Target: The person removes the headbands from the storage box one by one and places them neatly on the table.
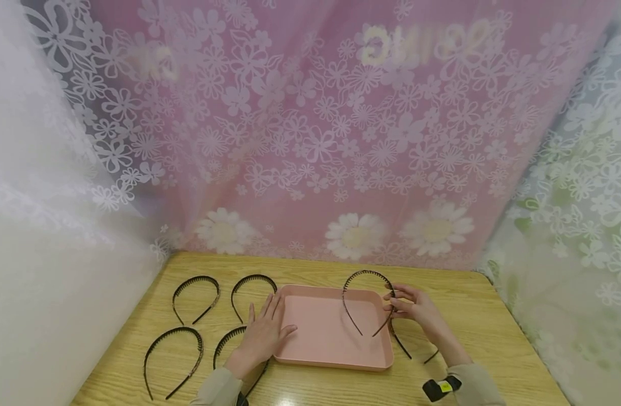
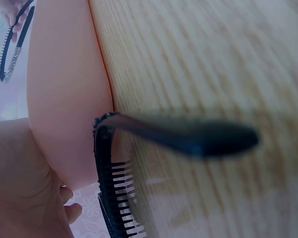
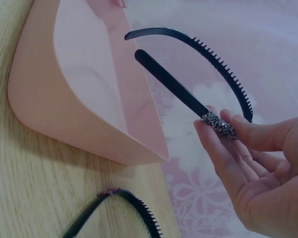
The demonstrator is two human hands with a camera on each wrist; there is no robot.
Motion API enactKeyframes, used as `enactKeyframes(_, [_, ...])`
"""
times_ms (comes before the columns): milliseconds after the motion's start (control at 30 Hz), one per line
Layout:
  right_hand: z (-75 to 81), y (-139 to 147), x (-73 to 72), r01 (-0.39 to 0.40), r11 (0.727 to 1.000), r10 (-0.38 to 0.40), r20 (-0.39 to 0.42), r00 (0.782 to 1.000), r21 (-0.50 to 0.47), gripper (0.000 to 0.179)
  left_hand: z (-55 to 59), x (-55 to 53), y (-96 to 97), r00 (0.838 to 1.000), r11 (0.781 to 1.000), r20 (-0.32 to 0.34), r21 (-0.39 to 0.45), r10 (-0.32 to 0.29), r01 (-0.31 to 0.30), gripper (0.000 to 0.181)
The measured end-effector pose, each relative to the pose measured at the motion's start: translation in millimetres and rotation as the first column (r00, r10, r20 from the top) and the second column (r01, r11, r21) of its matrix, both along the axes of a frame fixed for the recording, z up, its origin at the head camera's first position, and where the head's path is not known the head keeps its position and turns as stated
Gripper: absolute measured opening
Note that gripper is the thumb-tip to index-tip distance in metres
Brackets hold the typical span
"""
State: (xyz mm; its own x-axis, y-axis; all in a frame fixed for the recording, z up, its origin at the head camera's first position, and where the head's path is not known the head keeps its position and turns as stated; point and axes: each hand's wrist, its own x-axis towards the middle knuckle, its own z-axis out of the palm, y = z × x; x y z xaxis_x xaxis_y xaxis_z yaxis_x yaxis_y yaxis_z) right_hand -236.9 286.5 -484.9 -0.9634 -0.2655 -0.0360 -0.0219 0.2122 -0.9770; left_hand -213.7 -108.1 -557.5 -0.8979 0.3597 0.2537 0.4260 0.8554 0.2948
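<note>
A black toothed headband [image 1: 367, 272] with a glittery section is pinched between the thumb and fingers of my right hand [image 1: 421, 314]. It is held above the right part of a pink rectangular tray [image 1: 320, 332], its two ends pointing down in the head view. My left hand [image 1: 261, 338] rests on the tray's left edge with fingers extended. Beneath that hand and forearm lies another headband [image 1: 228, 337], partly covered; its teeth show close up in the left wrist view. A further headband [image 1: 402, 342] lies right of the tray, partly hidden by my right hand.
More black headbands lie on the wooden table [image 1: 300, 389] left of the tray: one at the far left [image 1: 196, 278], one at the near left [image 1: 172, 332] and one [image 1: 254, 276] beside the tray's back corner. A pink floral curtain [image 1: 310, 141] hangs behind the table.
</note>
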Motion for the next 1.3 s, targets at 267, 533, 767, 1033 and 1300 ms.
enactKeyframes(267, [4.6, 9.8, 3.4, 0.031, 0.999, -0.031, -0.013, 0.999, 0.015, 0.063, 0.8, 1.9, 0.4, 1.0, 1.0, 0.007, -0.015, 0.01, -0.009, 0.079])
enactKeyframes(533, [8.4, 24.4, 4.9, 0.046, 0.998, -0.045, -0.04, 0.998, 0.032, 0.063, 10.3, 4.1, 2.2, 0.998, 0.999, 0.065, -0.033, 0.025, -0.023, 0.078])
enactKeyframes(767, [11.6, 37.2, 6.7, 0.06, 0.997, -0.059, -0.039, 0.998, 0.048, 0.064, 9.8, 3.7, 2.4, 0.997, 0.999, 0.071, -0.045, 0.034, -0.031, 0.078])
enactKeyframes(1033, [12.8, 52.6, 8.5, 0.096, 0.993, -0.095, -0.02, 0.995, 0.061, 0.063, 7.6, 3.0, 2.0, 0.998, 1.0, 0.066, -0.022, 0.021, -0.02, 0.078])
enactKeyframes(1300, [14.0, 66.7, 11.3, 0.103, 0.993, -0.1, -0.051, 0.994, 0.052, 0.063, 9.4, 3.2, 2.1, 0.998, 0.999, 0.054, -0.027, 0.023, -0.022, 0.078])
